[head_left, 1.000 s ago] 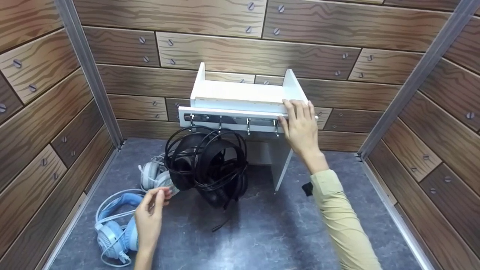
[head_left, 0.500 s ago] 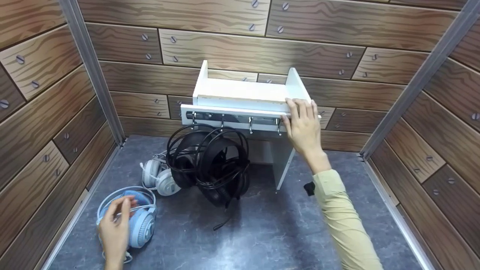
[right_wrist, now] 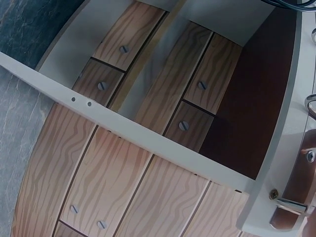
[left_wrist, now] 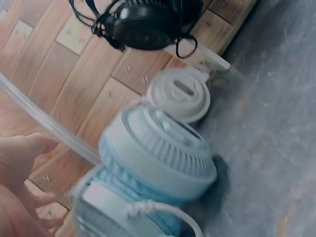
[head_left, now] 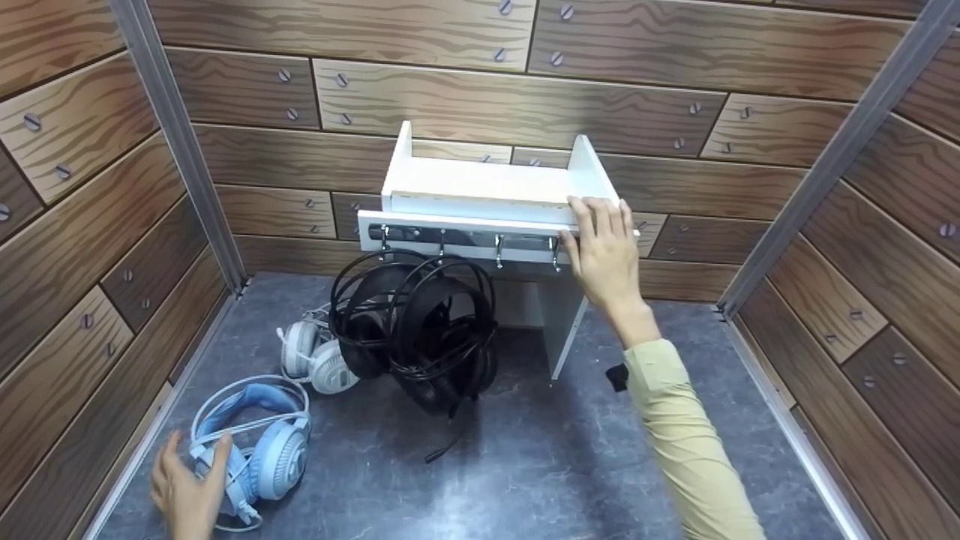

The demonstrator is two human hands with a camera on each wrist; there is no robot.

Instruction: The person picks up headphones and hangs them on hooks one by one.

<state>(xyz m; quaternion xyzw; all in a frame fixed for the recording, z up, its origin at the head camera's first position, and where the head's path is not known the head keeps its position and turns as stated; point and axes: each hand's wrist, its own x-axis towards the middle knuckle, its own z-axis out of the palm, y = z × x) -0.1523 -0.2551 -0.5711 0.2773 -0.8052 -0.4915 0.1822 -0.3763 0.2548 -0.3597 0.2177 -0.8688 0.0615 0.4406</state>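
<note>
Surrounding both hands, plank-patterned walls (head_left: 510,97) rise from a grey floor (head_left: 540,457). On it stands the rack (head_left: 480,180), its rail (head_left: 472,241) under the right hand (head_left: 604,262), whose fingers lie over the top edge and whose thumb rests on the front; it seems to press there, not wrap round. Two black headsets (head_left: 409,334) hang from the rail, left of that hand. The blue headset (head_left: 277,459) is on the floor just right of the left hand (head_left: 187,484), which is released, thumb and fingers spread, holding nothing. The white headset (head_left: 334,367) lies farther beyond that hand, beside the black pair. Smallest are the hooks (head_left: 499,251) left of the right thumb and a mic boom (head_left: 439,453) dangling well to the left hand's right.

Likely trouble: with the black headsets' weight off to the right hand's left, the rack could shift or tip if that hand eased off. The blue headset's loose cord (left_wrist: 168,206) might snag the left fingers, twisting the headset or dragging it if caught only by the wire.

Half a second ago the left hand was across the blue headset, its fingers drawn together; now it is lower and farther left, spread, baring the headband. The right hand, rack and black headsets look unchanged.
</note>
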